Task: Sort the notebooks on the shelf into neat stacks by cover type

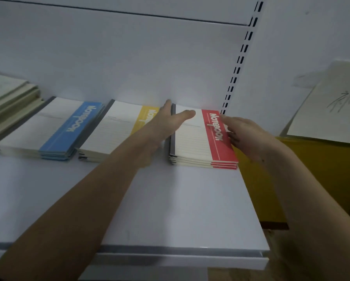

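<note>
Three notebook stacks lie side by side on the white shelf (pixel 170 209): a blue-banded stack (pixel 54 130), a yellow-banded stack (pixel 117 130) and a red-banded stack (pixel 198 140). My left hand (pixel 168 120) lies along the red stack's left, spine side, fingers straight toward the back wall and thumb resting on the top cover. My right hand (pixel 245 134) presses flat against the stack's right edge, fingers straight. A pile of pale green notebooks (pixel 8 100) sits at the far left.
The shelf's back panel stands right behind the stacks, with a slotted upright (pixel 239 63) at its right end. Beyond the shelf's right edge is a yellow box (pixel 311 169) with a hand-written paper sheet (pixel 328 106) leaning over it.
</note>
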